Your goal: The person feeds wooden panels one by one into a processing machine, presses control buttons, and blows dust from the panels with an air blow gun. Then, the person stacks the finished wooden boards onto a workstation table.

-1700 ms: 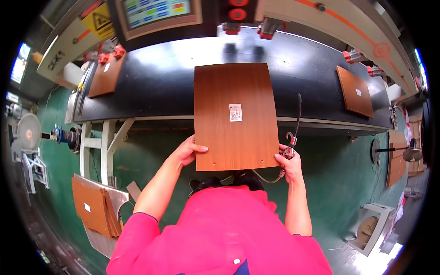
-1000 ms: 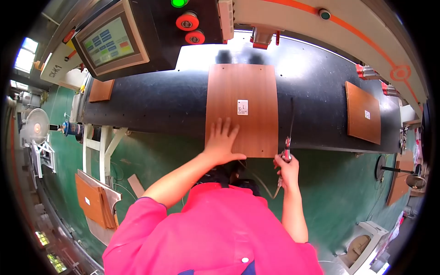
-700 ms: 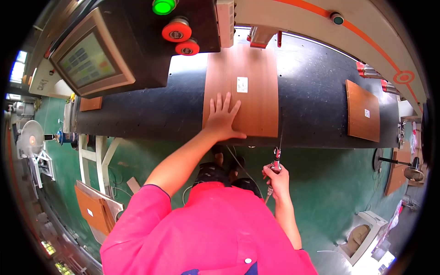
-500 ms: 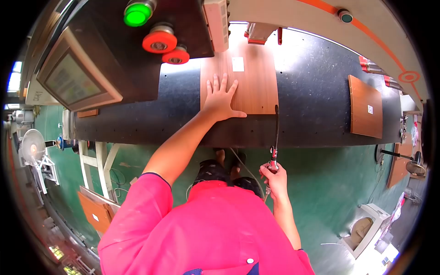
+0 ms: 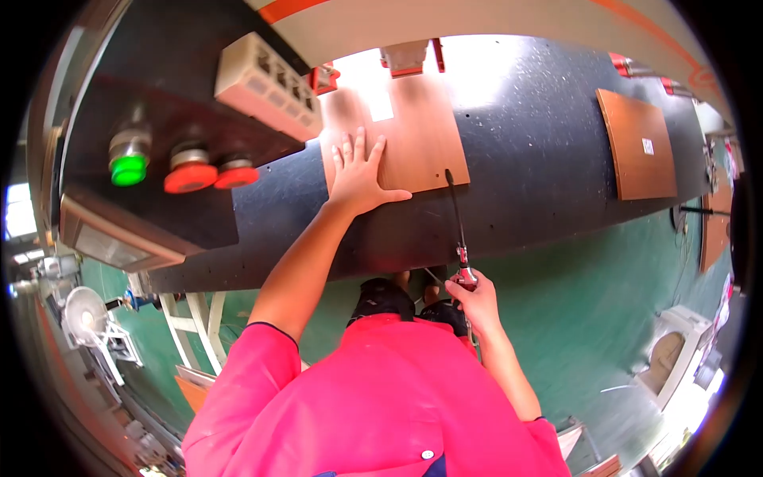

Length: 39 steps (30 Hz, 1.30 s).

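Note:
A brown wood panel point(image 5: 421, 147) with a white label lies flat on the black table point(image 5: 524, 151), its far end near the machine's clamps. My left hand point(image 5: 358, 181) rests on the panel's near left part, palm down and fingers spread. In my right hand point(image 5: 472, 296), in front of the table's near edge, is an air gun point(image 5: 463, 269) with a long thin black nozzle. The nozzle's tip is at the panel's near right corner, beside a small hole.
A second labelled panel point(image 5: 640, 147) lies on the table at the right. At upper left hangs a control box with a green button point(image 5: 129, 169), red buttons point(image 5: 191, 176) and a screen. A white fan point(image 5: 86, 312) stands far left; panels are stacked at lower left.
The panel was held in both hands, then laid on the table and slid away from me under my left hand. The air gun's nozzle has come over its near right corner. The view has turned.

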### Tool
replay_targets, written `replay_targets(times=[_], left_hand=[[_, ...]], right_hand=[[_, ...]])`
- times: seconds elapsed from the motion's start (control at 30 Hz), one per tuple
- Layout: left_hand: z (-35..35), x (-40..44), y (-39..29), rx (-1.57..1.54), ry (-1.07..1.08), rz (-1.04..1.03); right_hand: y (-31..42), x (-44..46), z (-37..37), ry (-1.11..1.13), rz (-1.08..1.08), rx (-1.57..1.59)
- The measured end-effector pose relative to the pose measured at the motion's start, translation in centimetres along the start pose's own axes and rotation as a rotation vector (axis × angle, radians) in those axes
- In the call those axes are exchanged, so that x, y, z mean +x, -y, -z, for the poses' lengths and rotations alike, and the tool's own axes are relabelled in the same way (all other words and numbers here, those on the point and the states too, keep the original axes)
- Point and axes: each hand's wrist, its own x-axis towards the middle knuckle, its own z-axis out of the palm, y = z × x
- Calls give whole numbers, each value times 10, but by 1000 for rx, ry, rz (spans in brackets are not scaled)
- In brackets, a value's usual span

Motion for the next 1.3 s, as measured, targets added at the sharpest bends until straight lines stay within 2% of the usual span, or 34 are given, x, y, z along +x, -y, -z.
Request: replay_targets(times=[0.17, 0.27, 0.8, 1.3], left_hand=[[-4, 2, 2, 16, 1, -4], [-3, 1, 4, 28, 11, 1], [10, -13, -6, 61, 56, 77], [13, -6, 0, 45, 95, 99]], right_hand=[[-17, 3, 2, 73, 23, 30], [-17, -2, 2, 66, -53, 7], [-42, -45, 37, 24, -13, -27], [-26, -49, 22, 66, 16, -34]])
